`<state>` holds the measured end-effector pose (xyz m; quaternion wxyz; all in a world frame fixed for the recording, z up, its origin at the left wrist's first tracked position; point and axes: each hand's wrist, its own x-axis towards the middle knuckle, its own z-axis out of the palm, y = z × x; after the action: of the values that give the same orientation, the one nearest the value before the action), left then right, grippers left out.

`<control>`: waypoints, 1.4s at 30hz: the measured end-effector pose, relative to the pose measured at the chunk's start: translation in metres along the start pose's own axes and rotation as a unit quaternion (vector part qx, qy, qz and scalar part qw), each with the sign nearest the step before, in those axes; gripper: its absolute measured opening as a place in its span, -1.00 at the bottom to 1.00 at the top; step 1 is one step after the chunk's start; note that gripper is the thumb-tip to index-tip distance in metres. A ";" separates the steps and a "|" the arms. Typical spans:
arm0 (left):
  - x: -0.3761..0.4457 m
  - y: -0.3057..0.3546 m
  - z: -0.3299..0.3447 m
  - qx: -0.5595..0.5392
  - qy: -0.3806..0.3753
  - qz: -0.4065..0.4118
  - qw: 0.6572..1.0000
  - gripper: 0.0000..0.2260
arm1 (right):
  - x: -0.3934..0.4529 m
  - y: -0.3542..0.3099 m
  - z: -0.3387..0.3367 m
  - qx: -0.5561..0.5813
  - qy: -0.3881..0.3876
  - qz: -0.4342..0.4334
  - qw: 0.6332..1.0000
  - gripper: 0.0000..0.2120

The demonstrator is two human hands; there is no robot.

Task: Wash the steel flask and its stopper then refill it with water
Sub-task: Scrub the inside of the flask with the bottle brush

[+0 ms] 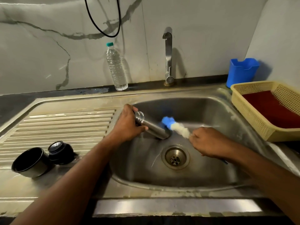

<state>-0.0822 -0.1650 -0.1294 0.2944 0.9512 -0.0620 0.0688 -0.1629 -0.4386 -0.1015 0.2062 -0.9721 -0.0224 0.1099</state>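
Observation:
My left hand [128, 125] grips the steel flask [151, 125] near its threaded neck and holds it tilted over the sink basin [211, 111], base end down and to the right. My right hand [209, 142] holds a bottle brush [176, 127] with white bristles and a blue tip, pressed against the flask's lower end. The black stopper [60, 152] stands on the ribbed draining board [65, 125], and the flask's steel cup [30, 162] lies on its side beside it.
A tap [168, 57] rises behind the basin, with no water running. A clear plastic water bottle [116, 67] stands against the marble wall. At right sit a blue holder [241, 71] and a yellow basket [259, 109] with a red lining. The drain [175, 157] is in the basin's middle.

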 end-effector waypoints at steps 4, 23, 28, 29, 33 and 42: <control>0.001 -0.001 0.004 -0.002 -0.055 -0.037 0.998 -0.27 | -0.006 -0.012 -0.002 0.125 0.022 -0.087 0.988 -0.73; -0.002 -0.003 0.006 -0.093 0.021 -0.108 0.990 -0.43 | 0.004 0.013 0.005 -0.007 0.023 0.048 0.999 -0.86; -0.002 -0.004 0.007 -0.092 0.025 -0.111 0.989 -0.48 | 0.004 0.011 0.004 0.076 0.017 -0.011 0.997 -0.81; -0.003 -0.003 0.008 -0.099 0.025 -0.103 0.989 -0.47 | 0.000 0.006 0.003 0.133 -0.009 -0.032 0.991 -0.79; -0.003 -0.002 0.007 -0.096 0.023 -0.103 0.990 -0.38 | 0.007 0.014 0.000 0.069 0.004 0.036 0.997 -0.83; -0.002 -0.003 0.009 -0.118 0.014 -0.101 0.988 -0.47 | 0.009 0.018 -0.002 0.225 -0.071 0.019 0.972 -0.73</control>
<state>-0.0828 -0.1680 -0.1390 0.4112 0.9099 0.0307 0.0445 -0.1538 -0.4549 -0.1086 0.4149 -0.8908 0.0070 0.1849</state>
